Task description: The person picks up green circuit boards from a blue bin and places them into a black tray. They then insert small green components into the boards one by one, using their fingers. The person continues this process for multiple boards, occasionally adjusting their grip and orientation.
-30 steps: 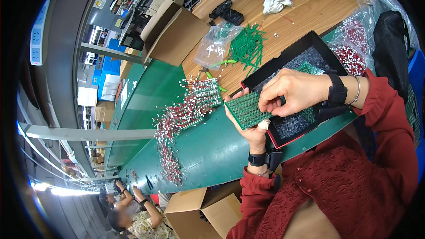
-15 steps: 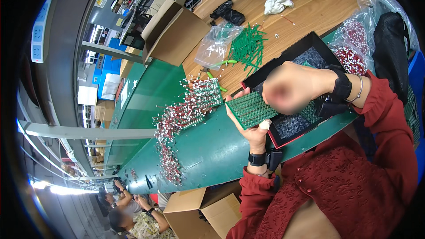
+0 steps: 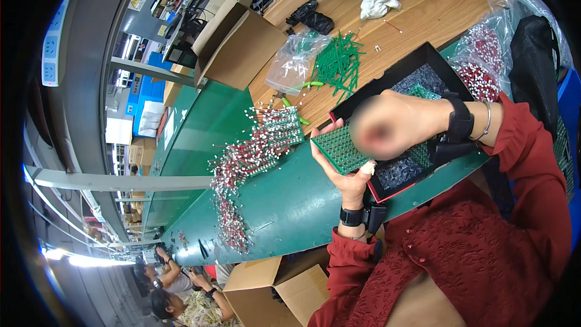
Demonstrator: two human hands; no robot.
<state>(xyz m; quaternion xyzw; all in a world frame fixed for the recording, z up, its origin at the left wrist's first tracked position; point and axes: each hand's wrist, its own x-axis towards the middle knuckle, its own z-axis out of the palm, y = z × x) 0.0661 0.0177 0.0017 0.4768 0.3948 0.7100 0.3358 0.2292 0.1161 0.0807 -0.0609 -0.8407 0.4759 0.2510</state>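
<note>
A green circuit board panel point(image 3: 340, 149) with rows of small parts rests in my left hand point(image 3: 349, 186), thumb at its near edge and fingers round its far side. The thumb has a whitish cover on its tip. Bent over the panel's right end is my right hand point(image 3: 417, 118), its fingers curled. A blur hides its fingertips, so whatever they grip cannot be made out. Beneath both hands lies an open black box point(image 3: 386, 80) with a red edge. It holds many small dark bluish parts point(image 3: 423, 77) and some green board pieces point(image 3: 421, 91).
Left of my hands, wired boards point(image 3: 284, 126) trail red wires with white tips point(image 3: 233, 206) over the green table point(image 3: 290, 200). Beyond are green-handled cutters point(image 3: 286, 103), green strips point(image 3: 339, 63) and a clear bag point(image 3: 293, 66). Bagged wires point(image 3: 481, 79) lie right. Two people point(image 3: 187, 303) work lower left.
My right hand has shifted slightly left and down over the panel, showing more of the green pieces in the box. My left hand has barely moved and keeps the panel.
</note>
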